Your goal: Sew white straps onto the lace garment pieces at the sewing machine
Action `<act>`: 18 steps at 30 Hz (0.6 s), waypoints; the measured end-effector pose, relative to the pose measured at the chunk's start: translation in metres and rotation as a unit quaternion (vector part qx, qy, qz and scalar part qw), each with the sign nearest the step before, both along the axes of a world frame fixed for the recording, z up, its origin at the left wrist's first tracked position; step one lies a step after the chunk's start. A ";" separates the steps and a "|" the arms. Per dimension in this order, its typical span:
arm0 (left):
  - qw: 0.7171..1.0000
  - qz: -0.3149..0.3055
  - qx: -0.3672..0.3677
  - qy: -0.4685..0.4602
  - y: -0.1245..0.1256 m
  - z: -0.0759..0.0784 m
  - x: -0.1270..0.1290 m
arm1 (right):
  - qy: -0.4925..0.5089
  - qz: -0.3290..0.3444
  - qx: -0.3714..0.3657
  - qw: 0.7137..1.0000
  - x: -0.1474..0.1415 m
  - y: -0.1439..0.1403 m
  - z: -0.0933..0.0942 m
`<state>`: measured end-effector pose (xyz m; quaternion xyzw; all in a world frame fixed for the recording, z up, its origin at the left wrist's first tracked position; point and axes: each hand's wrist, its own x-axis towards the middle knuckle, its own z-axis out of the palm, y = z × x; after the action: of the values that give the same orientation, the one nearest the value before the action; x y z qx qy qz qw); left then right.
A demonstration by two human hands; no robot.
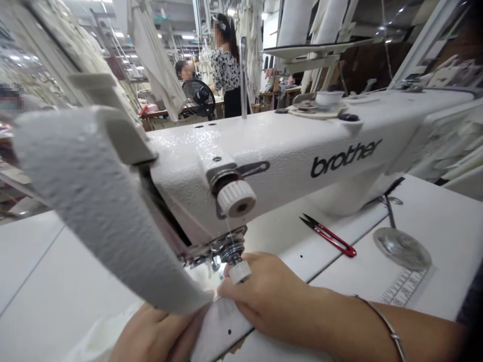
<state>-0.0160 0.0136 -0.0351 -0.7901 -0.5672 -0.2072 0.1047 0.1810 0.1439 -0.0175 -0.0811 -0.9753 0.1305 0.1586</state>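
Note:
A white sewing machine (279,146) marked "brother" fills the middle of the view. My right hand (267,291) is under its head, beside the needle area, with fingers curled in a pinch; what lies between the fingertips is too small to make out. My left hand (158,334) is low in front, its fingers closed together and partly covered by the machine's curved white guard (113,211). White fabric (98,332) lies bunched at the left hand and runs under it. The fingertips of both hands nearly meet below the presser foot, which is partly hidden.
Red-handled thread snips (328,235) lie on the machine bed, right of my right hand. Beyond them are a clear round disc (402,249) and a printed ruler scale (407,286). Thread cones (296,22) stand behind. Farther back are a black fan (199,98) and people.

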 end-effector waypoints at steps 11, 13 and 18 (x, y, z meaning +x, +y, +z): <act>0.996 0.042 -0.044 -0.069 0.025 0.027 0.004 | -0.077 0.014 -0.012 0.997 -0.011 0.013 0.018; 0.995 0.048 -0.038 -0.080 0.025 0.020 0.003 | -0.061 0.029 -0.003 0.998 -0.011 0.018 0.020; 0.998 0.059 0.000 0.006 0.020 0.006 -0.004 | 0.031 -0.010 -0.095 0.995 -0.012 0.022 0.005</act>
<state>-0.0195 0.0334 -0.0290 -0.7565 -0.6122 -0.1962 0.1202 0.1686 0.1660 -0.0127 -0.1013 -0.9524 0.2233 0.1812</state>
